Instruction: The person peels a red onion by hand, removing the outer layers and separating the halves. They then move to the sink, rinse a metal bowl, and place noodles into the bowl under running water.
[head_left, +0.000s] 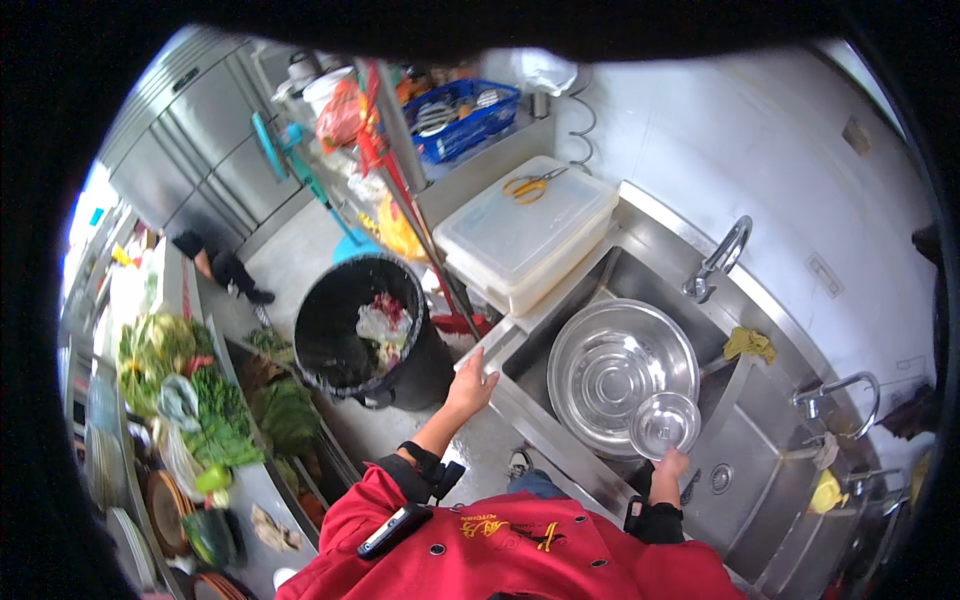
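My right hand (670, 465) grips the near edge of a small shiny round bowl (664, 426). The bowl hangs over the near right rim of a large stainless steel basin (581, 375), which sits in the left sink compartment (531, 361). Whether the basin holds water I cannot tell. With nothing in it and the thumb apart from the fingers, my left hand (471, 386) is at the sink's front left corner, seemingly at its steel edge (517, 397). A black bin (431, 367) with food scraps inside stands just left of that hand.
A lidded plastic tub (525, 232) with yellow-handled scissors (527, 189) on top stands beyond the sink. Faucets (724, 255) rise along the wall, and a cloth (750, 345) lies on the ledge. Vegetables (217, 409) cover the left counter. Another person's leg (232, 274) shows further back.
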